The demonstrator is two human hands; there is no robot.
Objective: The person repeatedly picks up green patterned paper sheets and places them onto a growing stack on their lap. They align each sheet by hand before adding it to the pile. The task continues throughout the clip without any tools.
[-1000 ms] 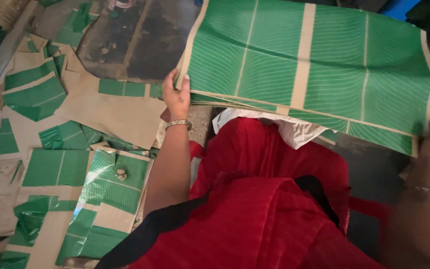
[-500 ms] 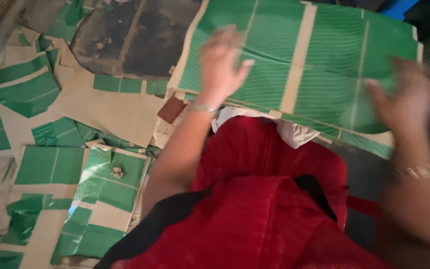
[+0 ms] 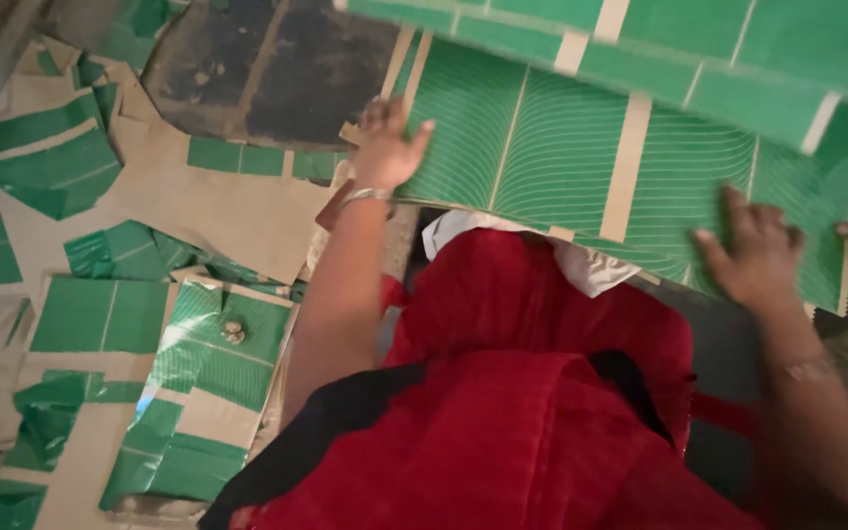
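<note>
Hands (image 3: pixel 390 147) lower on sheet (image 3: pixel 561 147) (flat)

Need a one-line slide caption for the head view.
Left hand and right hand pressed flat on a green-and-tan printed sheet over a red-clothed lap, green scraps littering the floor.

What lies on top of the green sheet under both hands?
Another green sheet overlaps its far edge, and the left hand and right hand press on it. What lies under the lower sheet is hidden.

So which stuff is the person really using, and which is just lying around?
In use: left hand and right hand, both flat on the big green sheet.
Lying about: green scraps, brown paper, dark board.
</note>
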